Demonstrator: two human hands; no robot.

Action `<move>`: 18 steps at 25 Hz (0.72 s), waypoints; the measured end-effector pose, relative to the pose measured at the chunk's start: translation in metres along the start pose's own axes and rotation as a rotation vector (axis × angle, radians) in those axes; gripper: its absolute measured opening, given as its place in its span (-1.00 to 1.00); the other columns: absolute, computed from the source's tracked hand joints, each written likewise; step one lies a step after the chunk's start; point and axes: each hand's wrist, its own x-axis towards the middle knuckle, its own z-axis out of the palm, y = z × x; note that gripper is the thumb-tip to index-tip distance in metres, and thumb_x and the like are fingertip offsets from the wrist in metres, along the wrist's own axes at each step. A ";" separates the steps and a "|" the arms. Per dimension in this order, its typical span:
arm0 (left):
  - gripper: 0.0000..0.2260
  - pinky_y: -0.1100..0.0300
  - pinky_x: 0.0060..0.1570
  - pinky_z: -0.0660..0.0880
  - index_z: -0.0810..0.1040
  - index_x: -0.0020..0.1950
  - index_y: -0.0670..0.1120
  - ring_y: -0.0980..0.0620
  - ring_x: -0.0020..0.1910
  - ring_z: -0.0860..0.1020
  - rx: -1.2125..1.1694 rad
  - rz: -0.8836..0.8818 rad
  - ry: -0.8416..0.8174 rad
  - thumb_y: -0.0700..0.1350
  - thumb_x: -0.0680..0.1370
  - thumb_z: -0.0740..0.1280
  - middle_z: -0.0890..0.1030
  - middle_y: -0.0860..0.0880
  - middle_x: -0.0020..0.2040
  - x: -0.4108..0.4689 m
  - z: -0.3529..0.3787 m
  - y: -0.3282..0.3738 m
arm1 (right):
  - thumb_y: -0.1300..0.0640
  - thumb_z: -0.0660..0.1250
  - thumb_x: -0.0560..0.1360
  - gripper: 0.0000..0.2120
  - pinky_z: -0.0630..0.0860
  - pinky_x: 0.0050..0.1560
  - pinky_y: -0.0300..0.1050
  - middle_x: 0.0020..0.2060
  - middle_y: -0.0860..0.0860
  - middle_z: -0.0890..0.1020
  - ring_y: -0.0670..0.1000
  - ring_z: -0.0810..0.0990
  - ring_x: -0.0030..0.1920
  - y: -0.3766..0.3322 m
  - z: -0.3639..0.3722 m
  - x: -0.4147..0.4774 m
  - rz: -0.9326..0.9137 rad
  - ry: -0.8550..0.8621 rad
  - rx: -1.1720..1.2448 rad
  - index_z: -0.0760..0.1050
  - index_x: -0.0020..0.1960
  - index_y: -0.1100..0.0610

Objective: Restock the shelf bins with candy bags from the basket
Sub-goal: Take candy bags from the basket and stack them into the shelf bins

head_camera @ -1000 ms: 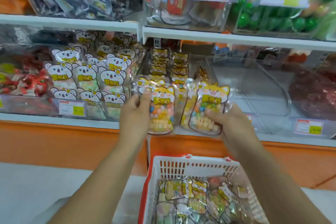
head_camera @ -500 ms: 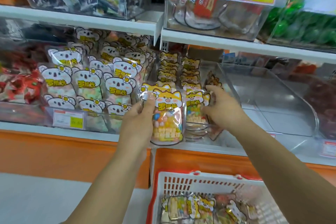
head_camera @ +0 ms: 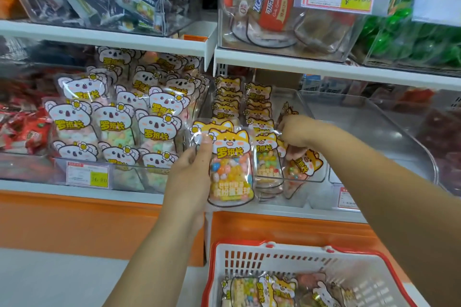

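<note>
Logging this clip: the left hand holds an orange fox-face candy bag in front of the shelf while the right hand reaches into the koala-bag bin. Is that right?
Wrong bin: the head view shows the right hand reaching into the fox-face bag bin. The left hand does hold an orange fox-face candy bag in front of the shelf.

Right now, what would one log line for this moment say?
left hand: holds fox candy bag upright | right hand: grips tilted fox bag in clear bin | basket: more bags below
</note>
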 end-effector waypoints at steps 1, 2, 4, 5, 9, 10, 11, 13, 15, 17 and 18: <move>-0.73 -0.03 -0.02 0.62 0.63 -0.22 0.08 0.05 -0.20 0.69 0.002 -0.004 -0.005 0.16 0.57 0.28 0.71 0.07 -0.26 0.001 -0.001 -0.002 | 0.34 0.19 0.56 -0.90 0.58 -0.39 -0.17 -0.13 0.27 0.67 0.02 0.63 -0.42 -0.002 -0.002 0.005 0.034 -0.048 0.035 0.46 0.02 0.34; -0.72 -0.03 -0.03 0.63 0.65 -0.24 0.10 0.05 -0.21 0.70 0.007 -0.008 -0.007 0.16 0.57 0.28 0.71 0.07 -0.26 0.002 -0.001 -0.004 | 0.36 0.17 0.57 -0.87 0.56 -0.44 -0.17 -0.26 0.27 0.66 0.03 0.61 -0.47 -0.004 -0.004 0.008 0.081 -0.089 0.079 0.42 0.08 0.39; -0.68 -0.02 -0.04 0.63 0.65 -0.34 0.20 0.04 -0.19 0.69 0.019 -0.009 -0.003 0.16 0.57 0.28 0.70 0.10 -0.29 0.006 -0.002 -0.008 | 0.37 0.21 0.56 -0.81 0.58 -0.45 -0.21 -0.36 0.23 0.63 0.04 0.62 -0.47 -0.003 -0.002 0.013 0.091 -0.096 0.132 0.41 0.15 0.40; -0.67 -0.02 -0.04 0.63 0.64 -0.37 0.24 0.05 -0.20 0.69 0.012 -0.006 -0.007 0.16 0.57 0.28 0.70 0.10 -0.30 0.006 -0.002 -0.008 | 0.36 0.28 0.53 -0.80 0.61 -0.35 -0.20 -0.28 0.21 0.64 0.04 0.66 -0.39 -0.001 -0.002 0.016 0.043 -0.045 0.137 0.45 0.15 0.37; -0.70 0.01 -0.04 0.62 0.66 -0.33 0.20 0.07 -0.19 0.69 0.016 0.016 -0.017 0.18 0.56 0.28 0.71 0.10 -0.26 0.011 -0.001 -0.013 | 0.44 0.30 0.45 -0.65 0.53 -0.14 -0.21 0.02 0.02 0.49 0.05 0.52 -0.02 0.008 0.009 0.015 -0.173 0.220 0.254 0.49 0.15 0.13; -0.72 -0.02 0.00 0.62 0.66 -0.29 0.19 0.04 -0.14 0.69 0.022 0.016 -0.012 0.19 0.55 0.29 0.71 0.09 -0.22 0.012 -0.001 -0.014 | 0.46 0.26 0.45 -0.60 0.47 -0.19 -0.30 0.05 0.03 0.49 0.03 0.48 0.01 0.009 0.012 0.012 -0.200 0.191 0.257 0.47 0.18 0.10; -0.74 -0.05 0.03 0.61 0.66 -0.27 0.19 0.01 -0.10 0.69 0.024 0.013 -0.014 0.21 0.55 0.29 0.72 0.08 -0.19 0.013 0.000 -0.014 | 0.46 0.22 0.46 -0.54 0.44 -0.17 -0.34 0.13 0.05 0.50 0.03 0.48 0.07 0.009 0.012 0.008 -0.225 0.153 0.229 0.44 0.26 0.08; -0.73 -0.04 -0.01 0.62 0.65 -0.28 0.16 0.00 -0.12 0.69 0.018 0.008 -0.026 0.19 0.55 0.29 0.71 0.10 -0.23 0.013 0.002 -0.013 | 0.42 0.20 0.48 -0.41 0.41 -0.02 -0.29 0.33 0.06 0.46 0.06 0.48 0.24 0.009 0.007 -0.001 -0.277 0.162 0.120 0.33 0.44 0.01; -0.72 0.11 -0.17 0.58 0.53 -0.31 0.12 0.15 -0.27 0.65 0.007 0.008 -0.035 0.14 0.57 0.28 0.63 0.22 -0.42 0.011 0.005 -0.011 | 0.29 0.22 0.55 -0.49 0.44 -0.01 -0.28 0.33 0.03 0.49 0.03 0.53 0.19 0.009 -0.001 -0.016 -0.320 0.259 0.234 0.32 0.46 0.00; -0.76 0.17 -0.22 0.52 0.47 -0.28 0.13 0.18 -0.32 0.61 0.024 -0.010 -0.052 0.14 0.57 0.29 0.58 0.28 -0.49 0.011 0.008 -0.012 | 0.10 0.30 0.57 -0.60 0.58 -0.02 -0.22 0.18 0.01 0.61 -0.04 0.63 0.02 0.010 -0.001 -0.039 -0.339 0.113 0.605 0.38 0.40 0.02; -0.79 0.14 -0.18 0.56 0.52 -0.22 0.12 0.13 -0.24 0.64 0.024 -0.024 -0.068 0.17 0.56 0.30 0.64 0.24 -0.41 0.012 0.011 -0.014 | 0.02 0.35 0.53 -0.59 0.62 -0.08 -0.18 0.06 -0.01 0.67 -0.06 0.66 -0.05 0.008 0.005 -0.052 -0.322 -0.022 0.743 0.41 0.35 0.03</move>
